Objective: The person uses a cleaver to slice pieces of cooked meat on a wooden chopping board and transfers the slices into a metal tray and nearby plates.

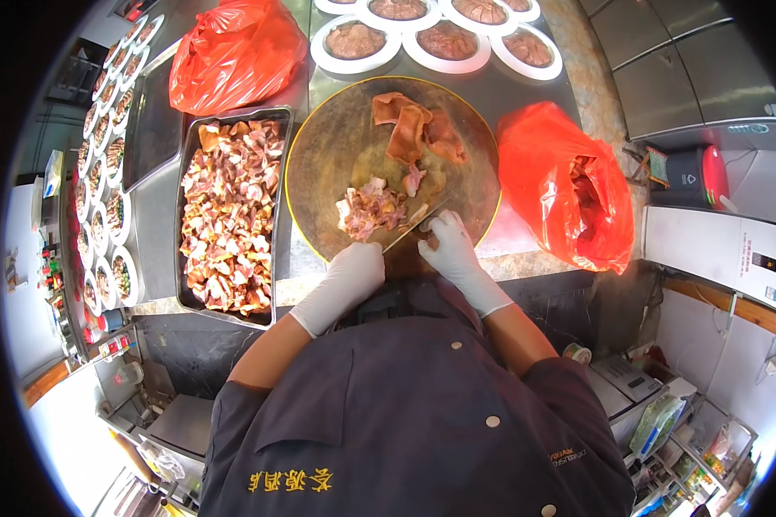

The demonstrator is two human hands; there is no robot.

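My left hand (357, 266), in a white glove, grips a knife at its handle end, which the fingers hide. The thin knife blade (414, 227) slants up to the right, low over a round wooden chopping board (323, 155) with a yellow rim. Beside the blade, my right hand (451, 242), also gloved, has its fingers curled down on a piece of meat, mostly hidden. Left of the blade lies a heap of cut meat (374, 208), with a small loose piece (413, 179) near it. Several flat reddish-brown meat slabs (409, 132) overlap at the board's far side.
A black tray (180, 258) full of cut meat stands left of the board. One red plastic bag (239, 58) sits behind it; another red bag (537, 174), open with meat inside, is at right. White plates (355, 64) of meat line the back, and filled plates (136, 284) stand far left.
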